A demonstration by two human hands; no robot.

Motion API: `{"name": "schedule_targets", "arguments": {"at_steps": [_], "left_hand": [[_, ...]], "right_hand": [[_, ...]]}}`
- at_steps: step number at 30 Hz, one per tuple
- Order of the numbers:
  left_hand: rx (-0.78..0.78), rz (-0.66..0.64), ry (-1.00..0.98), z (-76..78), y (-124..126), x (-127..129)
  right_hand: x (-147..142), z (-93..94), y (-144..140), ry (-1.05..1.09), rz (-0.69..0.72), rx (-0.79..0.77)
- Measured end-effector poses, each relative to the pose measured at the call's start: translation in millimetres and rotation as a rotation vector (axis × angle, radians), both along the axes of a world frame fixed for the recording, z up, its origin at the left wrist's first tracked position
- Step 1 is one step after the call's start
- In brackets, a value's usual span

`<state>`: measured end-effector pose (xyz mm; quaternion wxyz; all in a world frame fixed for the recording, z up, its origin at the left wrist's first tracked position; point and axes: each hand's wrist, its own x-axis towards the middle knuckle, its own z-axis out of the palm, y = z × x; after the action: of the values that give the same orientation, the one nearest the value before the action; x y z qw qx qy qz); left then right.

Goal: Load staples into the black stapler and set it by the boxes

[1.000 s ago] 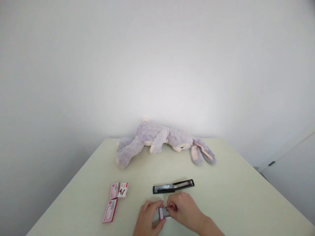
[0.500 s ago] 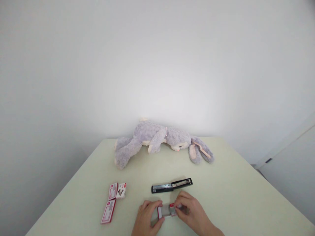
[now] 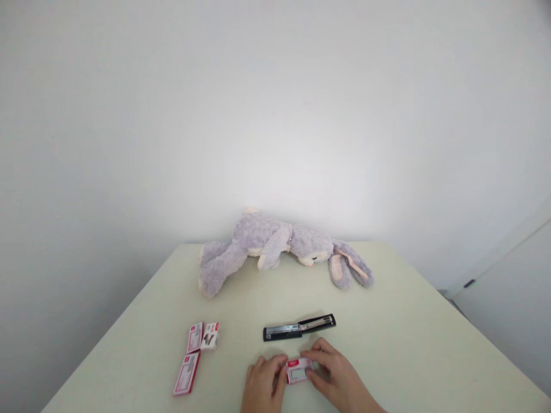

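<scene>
Left hand (image 3: 262,383) and right hand (image 3: 333,376) clamp the staple box (image 3: 298,370) from both ends, steadying it on the surface (image 3: 408,344), stapler (image 3: 299,327) at 12 o'clock.

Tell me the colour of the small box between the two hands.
The small box is red or pinkish with a pale grey label panel on its face, shown in the head view.

You sit in a plain room, most likely a home or a small office — bare white walls close in on a pale table (image 3: 408,321) pushed against them. A grey plush rabbit (image 3: 279,246) lies along the table's far edge, and office bits sit nearer you — an opened black stapler (image 3: 299,328) mid-table, red-and-white staple boxes (image 3: 196,353) toward the near left corner. A white door (image 3: 512,321) shows beyond the right edge.
</scene>
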<state>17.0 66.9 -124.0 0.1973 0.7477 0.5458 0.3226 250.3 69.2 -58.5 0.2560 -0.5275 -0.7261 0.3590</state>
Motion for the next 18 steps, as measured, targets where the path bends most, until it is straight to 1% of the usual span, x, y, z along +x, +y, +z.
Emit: {"name": "schedule_targets", "arguments": {"at_steps": [1, 3, 6, 7, 8, 10, 12, 15, 16, 18], "left_hand": [[-0.003, 0.007, -0.005, 0.2, 1.7, -1.8], [-0.004, 0.068, -0.011, 2.2, 8.4, -10.4], [0.006, 0.194, 0.015, 12.0, 27.6, -26.0], [0.0, 0.204, 0.032, 16.9, 35.2, -29.5], [-0.017, 0.188, 0.051, 22.0, 42.4, -31.5], [-0.077, 0.099, 0.084, 31.1, 53.4, -31.7], [-0.136, 0.01, 0.106, 35.8, 57.3, -28.1], [-0.174, -0.064, 0.12, 31.2, 50.9, -21.0], [-0.171, -0.069, 0.126, 27.2, 47.3, -19.2], [-0.145, -0.047, 0.141, 18.6, 41.0, -17.1]], "right_hand": [[-2.7, 0.7, 0.2, -0.009, -0.005, 0.013], [-7.6, -0.7, 1.2, -0.039, -0.009, 0.039], [-17.0, -11.9, 7.1, -0.104, 0.037, 0.052], [-21.0, -17.1, 10.7, -0.126, 0.061, 0.049], [-25.2, -21.9, 14.8, -0.144, 0.088, 0.042], [-33.3, -27.3, 23.8, -0.162, 0.135, 0.034], [-39.7, -23.9, 31.6, -0.139, 0.148, 0.05], [-44.7, -6.2, 38.5, -0.07, 0.069, 0.108], [-45.5, -0.1, 39.9, -0.053, 0.046, 0.118], [-46.3, 8.2, 41.8, -0.033, 0.046, 0.115]]}}
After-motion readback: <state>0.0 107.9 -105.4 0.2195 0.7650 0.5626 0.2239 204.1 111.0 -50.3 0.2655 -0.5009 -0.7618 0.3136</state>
